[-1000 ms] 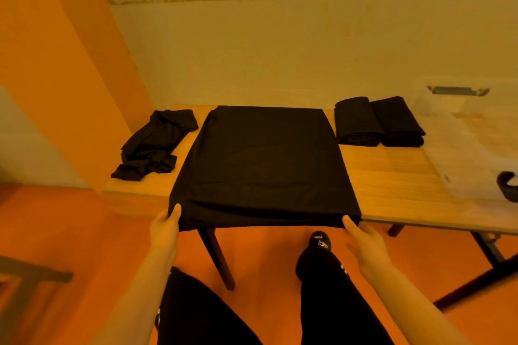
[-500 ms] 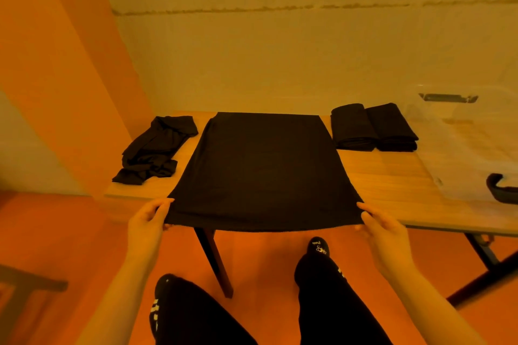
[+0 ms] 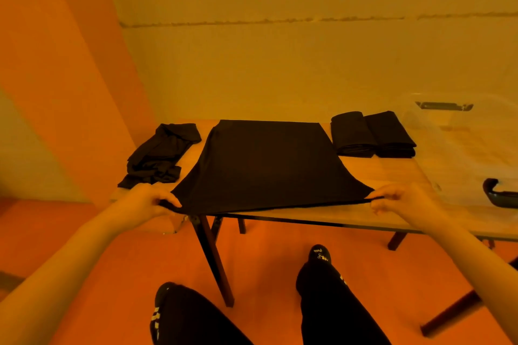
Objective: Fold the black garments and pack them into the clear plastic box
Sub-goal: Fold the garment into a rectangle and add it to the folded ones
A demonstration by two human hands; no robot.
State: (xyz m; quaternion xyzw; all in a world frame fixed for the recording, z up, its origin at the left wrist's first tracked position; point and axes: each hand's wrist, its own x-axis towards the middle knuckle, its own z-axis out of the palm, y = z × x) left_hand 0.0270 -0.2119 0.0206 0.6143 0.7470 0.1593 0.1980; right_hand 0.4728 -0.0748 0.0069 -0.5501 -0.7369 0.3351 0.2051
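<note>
- Your left hand (image 3: 145, 202) and right hand (image 3: 403, 200) now pinch the near corners of the spread garment (image 3: 266, 165), which have come up off the table (image 3: 392, 176) edge since 1 second ago; the fold-over looks begun.
- 2 folded garments (image 3: 372, 134) lie far right; 1 crumpled garment (image 3: 159, 157) lies far left.
- The clear box (image 3: 462, 148) stands right of the folded pair, holding no garments.
- Bare tabletop lies just right of the spread garment.
</note>
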